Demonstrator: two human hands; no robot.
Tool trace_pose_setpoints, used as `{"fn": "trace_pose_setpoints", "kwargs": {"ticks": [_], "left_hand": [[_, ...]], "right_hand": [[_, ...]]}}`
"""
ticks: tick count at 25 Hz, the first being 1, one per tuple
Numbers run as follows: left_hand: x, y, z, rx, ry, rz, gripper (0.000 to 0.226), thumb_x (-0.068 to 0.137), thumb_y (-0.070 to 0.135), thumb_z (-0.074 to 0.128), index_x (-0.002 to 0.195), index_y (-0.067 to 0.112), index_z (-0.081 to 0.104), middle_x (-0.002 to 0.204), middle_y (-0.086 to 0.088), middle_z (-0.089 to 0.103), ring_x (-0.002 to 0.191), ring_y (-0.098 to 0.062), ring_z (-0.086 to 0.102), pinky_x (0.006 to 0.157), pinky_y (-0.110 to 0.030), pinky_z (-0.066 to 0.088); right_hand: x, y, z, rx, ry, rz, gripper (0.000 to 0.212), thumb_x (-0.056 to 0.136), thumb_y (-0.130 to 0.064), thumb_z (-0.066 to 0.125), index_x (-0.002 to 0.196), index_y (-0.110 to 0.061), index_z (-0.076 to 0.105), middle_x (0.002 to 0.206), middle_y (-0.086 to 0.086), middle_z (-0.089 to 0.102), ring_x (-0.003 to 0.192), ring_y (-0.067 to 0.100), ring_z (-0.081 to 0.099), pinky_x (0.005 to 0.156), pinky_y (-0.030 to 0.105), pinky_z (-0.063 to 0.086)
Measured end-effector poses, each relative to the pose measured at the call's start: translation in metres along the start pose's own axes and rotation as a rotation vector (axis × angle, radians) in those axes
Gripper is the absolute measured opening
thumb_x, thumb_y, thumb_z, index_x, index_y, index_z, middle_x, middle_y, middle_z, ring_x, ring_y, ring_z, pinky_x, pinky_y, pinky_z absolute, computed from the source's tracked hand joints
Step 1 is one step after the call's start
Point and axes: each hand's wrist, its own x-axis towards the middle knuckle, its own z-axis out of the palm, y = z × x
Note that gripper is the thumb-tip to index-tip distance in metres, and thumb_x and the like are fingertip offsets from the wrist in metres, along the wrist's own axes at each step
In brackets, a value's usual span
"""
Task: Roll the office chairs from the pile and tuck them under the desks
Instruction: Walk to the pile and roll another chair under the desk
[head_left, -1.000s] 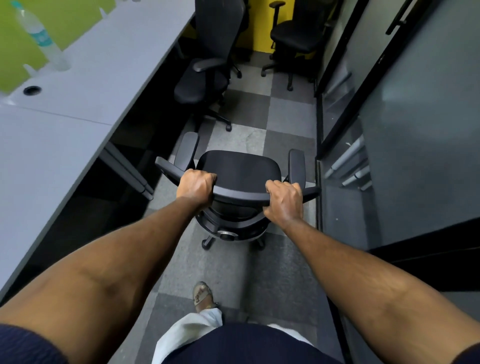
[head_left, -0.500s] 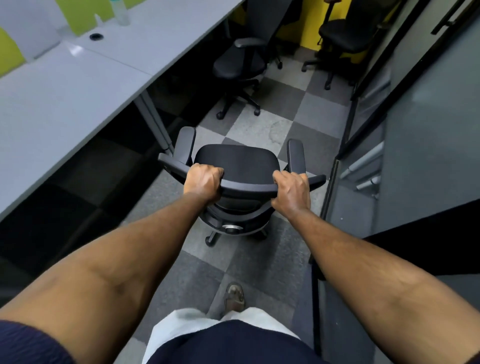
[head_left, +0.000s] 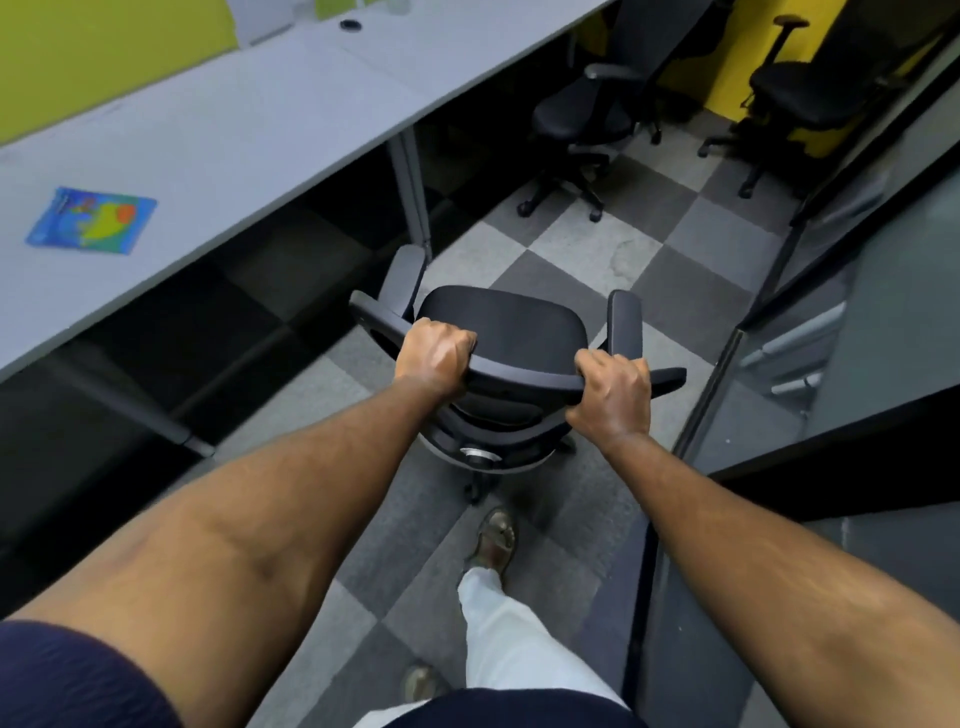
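Black chair (head_left: 501, 322) gripped at backrest top by my left hand (head_left: 434, 358) and right hand (head_left: 613, 392); rolling step; next, swing left toward desk (head_left: 234, 140), beyond left hand.

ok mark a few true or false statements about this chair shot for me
1. The left hand and right hand both grip the chair by its back. True.
2. A colourful booklet lies on the desk. True.
3. The chair is tucked under the desk. False: it stands in the aisle beside it.
4. No other chairs are in view. False: a second chair and a third chair stand ahead.
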Motion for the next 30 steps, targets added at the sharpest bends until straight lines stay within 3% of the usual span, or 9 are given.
{"fn": "trace_pose_setpoints", "kwargs": {"ticks": [7, 15, 23, 30], "left_hand": [[-0.090, -0.028, 0.008, 0.008, -0.010, -0.123, 0.014, 0.082, 0.019, 0.068, 0.081, 0.027, 0.056, 0.084, 0.005, 0.069, 0.086, -0.022, 0.067, 0.078, -0.031, 0.042], [-0.164, -0.053, 0.024, -0.016, -0.023, -0.403, 0.018, 0.083, 0.025, 0.068, 0.076, 0.027, 0.051, 0.079, 0.005, 0.068, 0.082, -0.021, 0.066, 0.077, -0.031, 0.038], [-0.235, -0.040, 0.037, -0.038, -0.093, -0.647, 0.015, 0.076, 0.023, 0.070, 0.079, 0.026, 0.056, 0.074, 0.008, 0.065, 0.075, -0.020, 0.065, 0.072, -0.030, 0.033], [-0.300, -0.024, 0.044, -0.103, -0.104, -0.821, 0.015, 0.078, 0.020, 0.069, 0.078, 0.026, 0.055, 0.072, 0.008, 0.064, 0.073, -0.019, 0.065, 0.078, -0.030, 0.045]], "right_hand": [[-0.046, -0.056, -0.010, 0.035, 0.008, -0.199, 0.032, 0.056, -0.022, 0.076, 0.076, -0.019, 0.051, 0.066, 0.001, 0.053, 0.059, 0.031, 0.055, 0.062, 0.034, 0.029], [-0.037, -0.104, 0.000, 0.104, 0.005, -0.446, 0.032, 0.060, -0.025, 0.077, 0.077, -0.021, 0.051, 0.067, 0.001, 0.052, 0.059, 0.029, 0.052, 0.064, 0.033, 0.023], [-0.043, -0.133, -0.005, 0.186, -0.036, -0.706, 0.032, 0.056, -0.020, 0.074, 0.079, -0.018, 0.052, 0.069, 0.003, 0.053, 0.061, 0.032, 0.053, 0.062, 0.035, 0.031], [-0.051, -0.167, -0.010, 0.178, -0.112, -0.940, 0.038, 0.053, -0.021, 0.079, 0.083, -0.018, 0.056, 0.072, 0.001, 0.057, 0.063, 0.030, 0.057, 0.063, 0.034, 0.033]]}}
